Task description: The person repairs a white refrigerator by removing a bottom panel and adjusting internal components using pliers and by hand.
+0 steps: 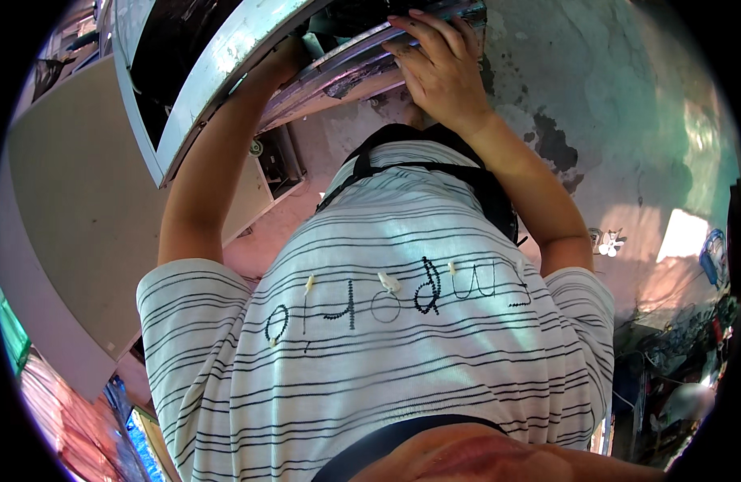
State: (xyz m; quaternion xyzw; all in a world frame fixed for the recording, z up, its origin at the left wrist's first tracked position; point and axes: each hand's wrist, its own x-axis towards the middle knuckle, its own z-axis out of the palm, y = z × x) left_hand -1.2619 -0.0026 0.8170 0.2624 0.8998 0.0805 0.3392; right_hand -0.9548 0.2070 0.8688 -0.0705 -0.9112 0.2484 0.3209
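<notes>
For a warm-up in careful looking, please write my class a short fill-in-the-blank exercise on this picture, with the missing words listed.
1. The person's ____ hand has its fingers in view on the metal rail.
2. The left forearm reaches up ____ the pale curved frame and that rail.
3. The shirt is ____ with dark stripes.
4. A large beige panel lies toward the picture's ____ edge.

Missing words: right; between; white; left.

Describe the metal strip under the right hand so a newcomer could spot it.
Find the wide pale metal bar slanting across the upper left. To its right runs a long metal strip, with the right hand on its upper end. Lengthwise ridges set it apart from the bar's smoother face.
</notes>
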